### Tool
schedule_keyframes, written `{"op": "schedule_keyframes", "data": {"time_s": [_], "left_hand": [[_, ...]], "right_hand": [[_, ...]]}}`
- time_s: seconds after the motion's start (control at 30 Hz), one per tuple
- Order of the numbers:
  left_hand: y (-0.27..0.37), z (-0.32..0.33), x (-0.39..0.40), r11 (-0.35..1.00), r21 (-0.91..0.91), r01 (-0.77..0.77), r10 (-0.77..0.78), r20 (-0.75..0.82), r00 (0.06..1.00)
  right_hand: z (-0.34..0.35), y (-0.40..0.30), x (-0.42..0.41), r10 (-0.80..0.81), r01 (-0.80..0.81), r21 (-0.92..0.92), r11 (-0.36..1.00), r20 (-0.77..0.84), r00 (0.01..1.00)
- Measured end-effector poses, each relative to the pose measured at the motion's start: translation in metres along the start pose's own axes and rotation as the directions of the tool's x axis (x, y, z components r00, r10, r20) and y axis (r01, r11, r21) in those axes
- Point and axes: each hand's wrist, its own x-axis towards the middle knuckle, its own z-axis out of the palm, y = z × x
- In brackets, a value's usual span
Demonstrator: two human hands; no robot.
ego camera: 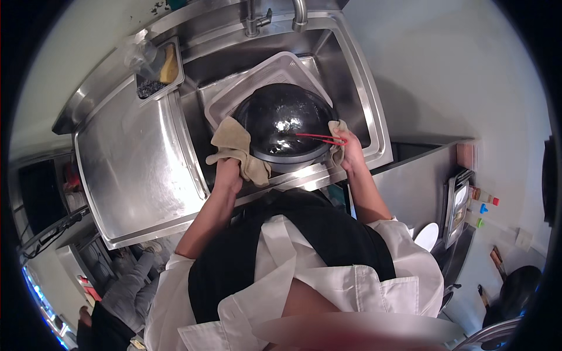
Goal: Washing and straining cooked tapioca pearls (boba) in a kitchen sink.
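Note:
A large round black pot (285,118) with a glossy dark inside is over the sink, between my two hands. Whether the shine comes from liquid or from the bare inside, I cannot tell. My left hand (229,170) grips a tan cloth (232,136) bunched against the pot's left side. At the right rim, my right hand (351,147) holds another tan cloth (337,151) folded against the pot. A thin red looped piece (322,138), perhaps tongs, reaches from my right hand across the pot. Behind the pot, a perforated rectangular basket (268,70) sits tilted in the sink.
The steel sink (360,87) has a faucet (300,17) at its back. A steel drainboard (136,162) lies left, with a small metal pan (175,79) holding a scouring pad and a yellow sponge. A person's legs (136,285) show at lower left. A steel counter (408,184) stands right.

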Motion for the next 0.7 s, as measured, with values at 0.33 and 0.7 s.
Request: {"op": "schedule_keyframes", "data": {"time_s": [0.33,0.7], "left_hand": [[-0.0014,-0.0034,0.0035,1.0,-0.021,0.003,-0.003,-0.007,1.0],[0.0013,-0.0065,0.0086,0.999,0.037,-0.011,0.011,-0.01,1.0]], "right_hand": [[0.0045,-0.0007,0.002,0.067,-0.067,-0.01,0.998,-0.012,0.998],[0.0013,0.0044,0.0077,0.09,-0.09,0.017,0.996,0.003,0.996]]}}
